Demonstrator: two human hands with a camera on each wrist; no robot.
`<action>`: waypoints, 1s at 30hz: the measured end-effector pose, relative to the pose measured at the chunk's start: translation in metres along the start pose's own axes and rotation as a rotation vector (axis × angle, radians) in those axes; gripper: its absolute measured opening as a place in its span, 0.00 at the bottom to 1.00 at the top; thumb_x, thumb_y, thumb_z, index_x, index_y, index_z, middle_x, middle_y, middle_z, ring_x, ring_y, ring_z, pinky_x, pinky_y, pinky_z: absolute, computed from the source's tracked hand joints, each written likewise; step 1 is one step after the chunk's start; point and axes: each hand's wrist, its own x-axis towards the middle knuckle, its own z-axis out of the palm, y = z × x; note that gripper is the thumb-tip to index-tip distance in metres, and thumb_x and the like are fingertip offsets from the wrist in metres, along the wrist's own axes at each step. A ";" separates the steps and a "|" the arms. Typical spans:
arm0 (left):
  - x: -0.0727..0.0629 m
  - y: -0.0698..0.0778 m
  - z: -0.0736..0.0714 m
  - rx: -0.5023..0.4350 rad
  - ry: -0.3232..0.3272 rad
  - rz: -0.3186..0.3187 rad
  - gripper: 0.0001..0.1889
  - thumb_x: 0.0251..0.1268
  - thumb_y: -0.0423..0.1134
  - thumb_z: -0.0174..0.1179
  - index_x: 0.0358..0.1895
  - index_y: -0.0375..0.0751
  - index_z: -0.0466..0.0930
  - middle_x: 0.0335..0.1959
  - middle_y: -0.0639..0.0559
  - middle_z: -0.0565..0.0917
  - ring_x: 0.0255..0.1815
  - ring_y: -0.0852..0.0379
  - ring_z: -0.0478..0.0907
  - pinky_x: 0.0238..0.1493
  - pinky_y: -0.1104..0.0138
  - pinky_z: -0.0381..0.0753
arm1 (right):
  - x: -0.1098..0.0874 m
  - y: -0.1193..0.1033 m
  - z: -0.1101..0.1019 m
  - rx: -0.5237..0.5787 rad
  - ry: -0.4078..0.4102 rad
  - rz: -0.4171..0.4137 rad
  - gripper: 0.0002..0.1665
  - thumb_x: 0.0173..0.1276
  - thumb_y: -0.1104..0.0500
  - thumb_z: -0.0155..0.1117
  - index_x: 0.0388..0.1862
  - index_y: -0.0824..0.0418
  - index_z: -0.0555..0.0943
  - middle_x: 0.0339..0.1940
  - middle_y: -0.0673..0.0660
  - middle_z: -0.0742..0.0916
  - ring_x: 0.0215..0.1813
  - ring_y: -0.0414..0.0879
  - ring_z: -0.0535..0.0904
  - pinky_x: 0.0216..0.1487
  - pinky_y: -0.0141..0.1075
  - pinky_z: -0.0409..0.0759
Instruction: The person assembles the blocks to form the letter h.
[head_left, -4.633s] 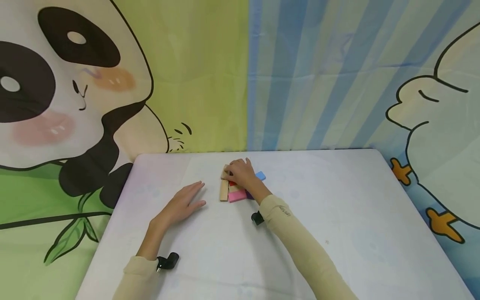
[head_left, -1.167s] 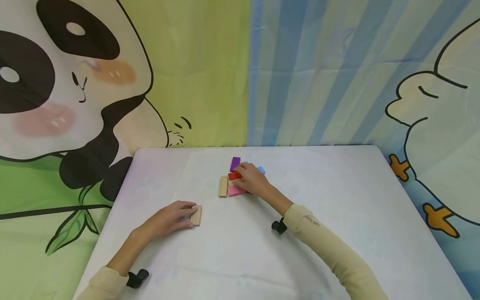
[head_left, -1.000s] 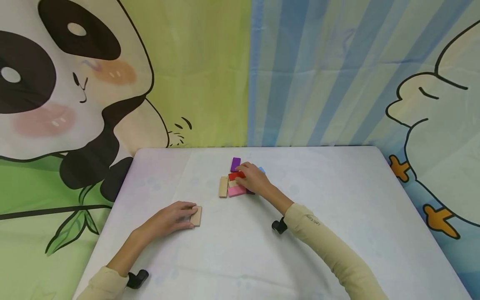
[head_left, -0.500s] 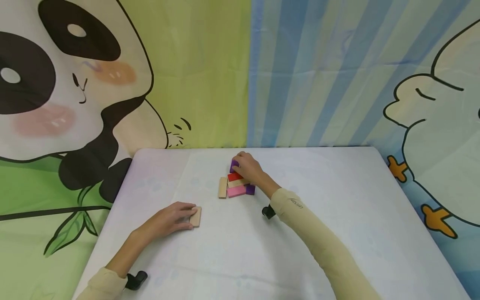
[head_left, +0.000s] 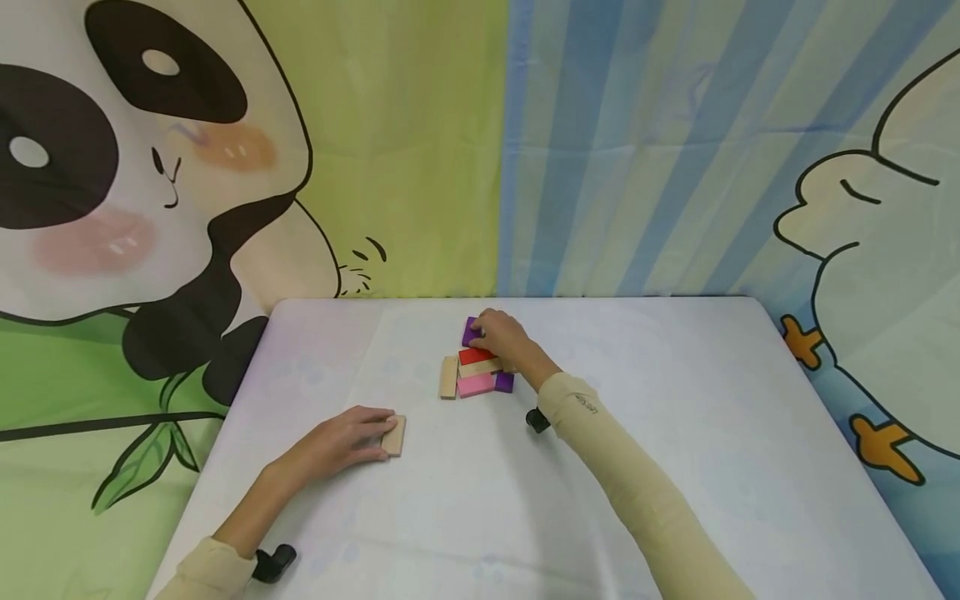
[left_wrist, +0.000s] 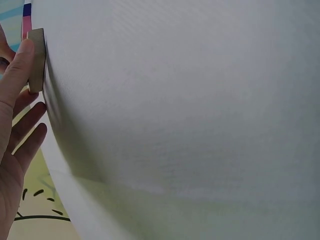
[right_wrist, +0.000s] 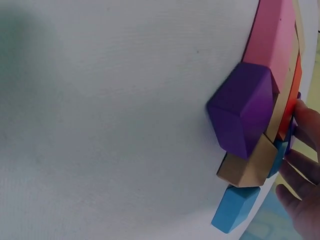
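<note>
My left hand (head_left: 347,440) pinches a plain wooden block (head_left: 393,436) between thumb and fingers, low over the white table, left of the block group. In the left wrist view its thumb presses the block's face (left_wrist: 37,62), while the other fingers spread out below. My right hand (head_left: 504,336) reaches to the back of the group, thumb and forefinger around the near end of a purple block (head_left: 470,332). Just in front of that lie a red block (head_left: 474,357), a plain wooden block (head_left: 481,367) and a pink block (head_left: 476,384).
A second purple block (head_left: 504,382) sits at the group's right front, and an upright-lying wooden block (head_left: 447,377) at its left. The right wrist view shows another wooden block (right_wrist: 247,162) and blue blocks (right_wrist: 235,209). A printed cloth (head_left: 420,150) hangs behind the table (head_left: 675,433).
A wooden block from the group's back left is now in my left hand, nearer the front. My right hand has moved from the group's middle to the purple block behind.
</note>
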 end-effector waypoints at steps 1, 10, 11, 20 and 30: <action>0.000 0.000 0.000 0.000 0.003 -0.001 0.30 0.60 0.55 0.63 0.65 0.48 0.75 0.67 0.55 0.75 0.67 0.53 0.72 0.61 0.56 0.78 | 0.000 0.000 0.000 0.008 -0.001 -0.001 0.26 0.69 0.51 0.64 0.62 0.60 0.78 0.62 0.60 0.80 0.63 0.52 0.76 0.67 0.42 0.75; -0.002 0.002 0.002 0.005 0.035 0.011 0.30 0.60 0.55 0.64 0.64 0.47 0.76 0.66 0.54 0.76 0.66 0.52 0.74 0.59 0.56 0.79 | 0.000 -0.001 0.001 0.049 -0.019 0.020 0.27 0.68 0.52 0.65 0.63 0.61 0.77 0.62 0.59 0.80 0.63 0.52 0.76 0.67 0.42 0.75; -0.002 0.002 0.002 0.007 0.038 0.014 0.30 0.59 0.55 0.64 0.63 0.46 0.77 0.65 0.54 0.77 0.66 0.52 0.74 0.58 0.55 0.79 | 0.001 -0.001 0.001 0.038 -0.018 0.016 0.27 0.68 0.52 0.65 0.63 0.61 0.77 0.62 0.59 0.80 0.63 0.52 0.76 0.67 0.42 0.76; -0.006 0.000 0.001 0.010 0.046 0.014 0.29 0.60 0.54 0.64 0.64 0.47 0.76 0.66 0.55 0.76 0.66 0.53 0.73 0.59 0.56 0.79 | 0.004 -0.001 0.000 -0.009 -0.007 0.003 0.27 0.66 0.50 0.66 0.61 0.59 0.79 0.60 0.57 0.82 0.62 0.50 0.77 0.66 0.40 0.76; -0.008 -0.002 0.003 0.012 0.068 0.037 0.29 0.59 0.54 0.65 0.63 0.48 0.77 0.65 0.55 0.77 0.65 0.54 0.75 0.58 0.57 0.80 | 0.002 -0.001 -0.002 0.071 -0.021 0.020 0.27 0.67 0.52 0.66 0.62 0.62 0.78 0.61 0.58 0.82 0.63 0.51 0.77 0.66 0.43 0.76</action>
